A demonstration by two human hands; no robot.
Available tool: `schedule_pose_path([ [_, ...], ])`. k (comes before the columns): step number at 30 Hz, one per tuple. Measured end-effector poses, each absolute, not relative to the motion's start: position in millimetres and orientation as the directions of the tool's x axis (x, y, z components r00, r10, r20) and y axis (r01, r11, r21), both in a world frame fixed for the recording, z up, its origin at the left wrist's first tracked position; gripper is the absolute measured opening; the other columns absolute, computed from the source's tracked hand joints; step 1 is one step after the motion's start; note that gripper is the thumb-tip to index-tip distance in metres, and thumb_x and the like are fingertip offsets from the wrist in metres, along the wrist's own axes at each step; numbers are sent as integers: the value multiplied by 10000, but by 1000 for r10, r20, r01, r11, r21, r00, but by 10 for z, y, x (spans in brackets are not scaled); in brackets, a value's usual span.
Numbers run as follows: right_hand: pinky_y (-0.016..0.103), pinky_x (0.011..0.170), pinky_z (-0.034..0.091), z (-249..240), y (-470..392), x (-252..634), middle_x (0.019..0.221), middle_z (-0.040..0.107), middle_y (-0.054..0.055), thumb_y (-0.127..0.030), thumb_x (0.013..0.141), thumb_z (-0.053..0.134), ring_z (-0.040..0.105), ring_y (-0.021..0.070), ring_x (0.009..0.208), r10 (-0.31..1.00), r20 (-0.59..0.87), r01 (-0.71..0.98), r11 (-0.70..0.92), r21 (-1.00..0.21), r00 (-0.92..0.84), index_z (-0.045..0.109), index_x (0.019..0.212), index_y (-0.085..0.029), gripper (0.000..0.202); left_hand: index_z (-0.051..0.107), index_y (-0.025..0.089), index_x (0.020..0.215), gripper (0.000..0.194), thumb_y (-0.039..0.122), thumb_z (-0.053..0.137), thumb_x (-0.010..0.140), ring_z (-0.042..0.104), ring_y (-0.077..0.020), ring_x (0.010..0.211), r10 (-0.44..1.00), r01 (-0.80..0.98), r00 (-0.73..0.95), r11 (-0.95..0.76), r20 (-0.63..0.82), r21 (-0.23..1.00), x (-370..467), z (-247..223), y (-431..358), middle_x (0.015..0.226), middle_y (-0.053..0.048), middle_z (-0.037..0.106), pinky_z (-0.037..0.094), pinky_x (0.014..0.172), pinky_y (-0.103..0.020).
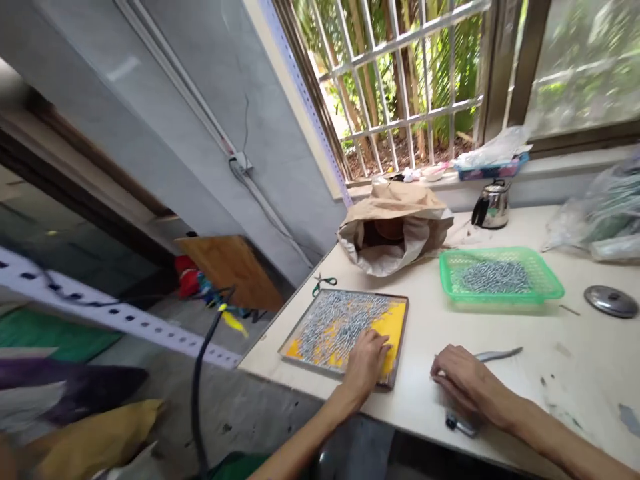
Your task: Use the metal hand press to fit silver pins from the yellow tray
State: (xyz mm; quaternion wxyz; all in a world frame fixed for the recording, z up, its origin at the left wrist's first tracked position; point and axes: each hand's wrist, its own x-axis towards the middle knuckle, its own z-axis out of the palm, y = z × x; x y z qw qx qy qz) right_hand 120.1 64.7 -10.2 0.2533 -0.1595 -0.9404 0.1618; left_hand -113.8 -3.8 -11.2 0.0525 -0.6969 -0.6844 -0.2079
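Observation:
A shallow tray [400, 347] with a yellow bottom holds a spread of small silvery metal pieces [345, 323]. Over the tray's right part is my left hand [367, 357], its fingers bent at the edge of the pieces; whether it pinches one is too small to tell. To the right, my right hand [457, 373] is low over the white table, fingers curled together around something I cannot make out. Beside it lie a grey-handled tool [500, 354] and a small metal object with a black knob [463, 425].
A green basket [550, 293] holds more metal pieces. Behind stand an open paper bag [395, 227] and a metal kettle [493, 205]. Green-handled scissors [324, 283] lie near the tray, a round lid [611, 301] at the right. A black cable [197, 387] hangs left of the table.

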Motion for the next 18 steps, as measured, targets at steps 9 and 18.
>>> schedule_pose_path([
  [9,382,725,442,615,1355,1596,937,595,131,-119,856,452,556,265,872,801,397,826,541,-159,-448,603,910,-176,170,650,171,759,245,130,450,895,524,-188,789,984,979,107,-130,146,159,-1230,-383,131,785,-56,585,425,702,-288],
  [18,279,563,446,-185,224,2110,762,569,31,-261,917,455,582,171,670,700,225,613,707,-353,-677,621,880,-225,174,654,161,800,251,162,424,900,542,-178,770,986,967,44,-83,163,242,-1294,-369,42,783,-57,580,451,715,-296],
])
